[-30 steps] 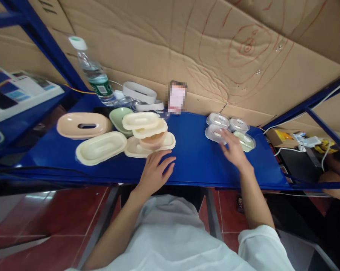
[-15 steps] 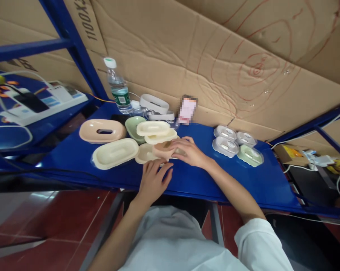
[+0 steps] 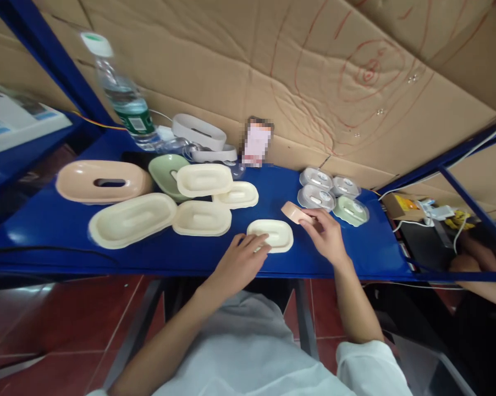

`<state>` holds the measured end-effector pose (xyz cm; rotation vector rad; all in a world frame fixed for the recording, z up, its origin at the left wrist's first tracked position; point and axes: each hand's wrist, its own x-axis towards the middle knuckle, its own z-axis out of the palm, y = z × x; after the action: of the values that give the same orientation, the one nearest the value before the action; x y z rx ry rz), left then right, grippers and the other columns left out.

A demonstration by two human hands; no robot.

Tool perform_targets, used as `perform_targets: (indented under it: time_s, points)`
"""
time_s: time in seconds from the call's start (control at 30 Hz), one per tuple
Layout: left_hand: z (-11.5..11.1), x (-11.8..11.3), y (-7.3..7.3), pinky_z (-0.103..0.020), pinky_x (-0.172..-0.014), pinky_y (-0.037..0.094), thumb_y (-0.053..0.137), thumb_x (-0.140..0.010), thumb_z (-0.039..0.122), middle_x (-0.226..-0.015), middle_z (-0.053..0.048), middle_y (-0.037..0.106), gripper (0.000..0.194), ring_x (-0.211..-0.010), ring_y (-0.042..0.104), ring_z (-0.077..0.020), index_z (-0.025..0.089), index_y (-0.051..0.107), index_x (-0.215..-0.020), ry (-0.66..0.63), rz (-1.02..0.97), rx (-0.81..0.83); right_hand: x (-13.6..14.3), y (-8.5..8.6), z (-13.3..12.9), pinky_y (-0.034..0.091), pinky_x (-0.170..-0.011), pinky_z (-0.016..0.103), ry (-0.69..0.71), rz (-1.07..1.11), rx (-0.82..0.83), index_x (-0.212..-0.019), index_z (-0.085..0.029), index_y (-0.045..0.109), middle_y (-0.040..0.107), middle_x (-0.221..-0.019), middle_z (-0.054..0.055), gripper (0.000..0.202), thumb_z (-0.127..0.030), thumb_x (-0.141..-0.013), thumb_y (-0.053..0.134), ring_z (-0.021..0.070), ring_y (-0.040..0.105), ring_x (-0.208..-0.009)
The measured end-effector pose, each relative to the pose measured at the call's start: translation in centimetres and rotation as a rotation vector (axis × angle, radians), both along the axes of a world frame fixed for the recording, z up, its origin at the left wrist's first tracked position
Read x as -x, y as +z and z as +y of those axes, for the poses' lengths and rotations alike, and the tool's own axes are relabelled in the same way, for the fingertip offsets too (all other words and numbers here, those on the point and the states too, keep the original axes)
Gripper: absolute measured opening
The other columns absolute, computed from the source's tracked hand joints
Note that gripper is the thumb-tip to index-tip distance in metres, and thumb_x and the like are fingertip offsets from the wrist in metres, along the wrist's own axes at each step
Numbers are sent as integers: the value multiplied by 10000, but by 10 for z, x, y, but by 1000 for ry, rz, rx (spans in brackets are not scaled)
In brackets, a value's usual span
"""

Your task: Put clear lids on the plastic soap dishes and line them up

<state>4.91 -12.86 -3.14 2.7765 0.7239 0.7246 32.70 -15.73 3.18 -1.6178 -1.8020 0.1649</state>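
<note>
My right hand [image 3: 327, 234] pinches a small peach oval dish [image 3: 293, 212] tilted on its side above the table. My left hand [image 3: 243, 256] has its fingers stretched over the left side of a small cream oval tray [image 3: 281, 234] that lies near the table's front edge. To the left lie a larger cream tray [image 3: 132, 220], a medium cream tray [image 3: 202, 218] and two more cream trays, one [image 3: 205, 180] leaning on a green oval dish [image 3: 165, 173]. A big peach oval dish with a slot [image 3: 78, 181] sits at the far left.
Beyond my right hand stand several clear-lidded oval boxes [image 3: 317, 197]. Along the cardboard back wall [image 3: 215, 66] are a water bottle [image 3: 128, 104], grey oval dishes [image 3: 198, 132] and a propped phone [image 3: 257, 142]. Part of another person [image 3: 479, 275] shows at the right.
My right hand has moved right, carrying the small peach dish away from the group of trays. My left hand now reaches over a small cream tray. The view has shifted.
</note>
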Motion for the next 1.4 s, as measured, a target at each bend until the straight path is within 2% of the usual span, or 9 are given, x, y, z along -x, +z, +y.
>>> perform_targets:
  time_s: [0.17,0.33,0.47,0.67,0.9,0.97,1.17,1.3,1.4]
  points:
    - [-12,3,-10,-481,-1076,534,532,-1069,186,-1519,-126,619,295,-1325,631,-298,238,685,-1317,-40,-73,68,16,-31,-34,546,-1046,491,-111,-197,-18,-1271,-276,753,796,-1228,86,303,-447,-1092,578,308,725,-1173]
    - [0,15,-6,-558,-1179,496,674,-1024,377,-1685,-181,408,652,-1470,517,-373,281,436,-1624,149,-96,128,66,-43,-43,533,-1069,468,-23,-285,-29,-1359,-277,727,790,-1254,89,307,-337,-1107,562,292,707,-1232]
    - [4,22,-4,-557,-1194,481,632,-1049,326,-1671,-172,453,565,-1473,519,-369,265,487,-1592,103,-52,34,94,-40,-52,471,-1132,474,131,-386,13,-1495,-231,621,736,-1389,118,393,-291,-1111,560,285,647,-1346]
    - [4,27,-9,-538,-1163,504,615,-1059,323,-1566,-146,583,331,-1411,578,-345,237,666,-1375,75,-47,18,70,-49,-64,370,-1259,522,138,-385,24,-1485,-267,616,706,-1458,94,382,-281,-1105,581,264,611,-1427]
    - [5,30,-8,-505,-1161,496,635,-1055,364,-1562,-166,570,397,-1408,577,-330,223,626,-1426,98,-128,24,49,-58,-78,280,-1318,539,169,-359,99,-1549,-280,565,641,-1556,74,439,-238,-1114,521,249,539,-1510]
    - [6,37,-5,-484,-1156,487,662,-1040,327,-1538,-157,594,417,-1383,594,-315,229,613,-1442,177,-172,-30,24,-56,-84,278,-1299,557,104,-377,134,-1532,-308,581,647,-1552,63,426,-252,-1116,508,261,536,-1511]
    - [17,62,-5,-538,-1064,455,736,-972,249,-1378,-141,712,249,-1230,664,-352,232,717,-1220,634,-251,-204,-64,-63,-90,381,-1179,539,-313,-423,75,-1421,-264,682,698,-1476,113,378,-279,-1100,483,308,612,-1414]
    - [19,70,-13,-561,-1068,432,728,-975,242,-1327,-135,739,200,-1184,677,-352,228,728,-1175,680,-227,-197,-44,-66,-74,398,-1139,535,-369,-413,56,-1392,-246,700,708,-1456,131,365,-293,-1098,488,322,621,-1386]
    - [13,68,-11,-537,-1087,442,709,-987,234,-1346,-135,728,230,-1225,668,-337,234,720,-1216,573,-233,-179,6,-55,-62,402,-1140,518,-160,-393,111,-1495,-285,623,664,-1522,113,403,-349,-1117,500,307,589,-1425]
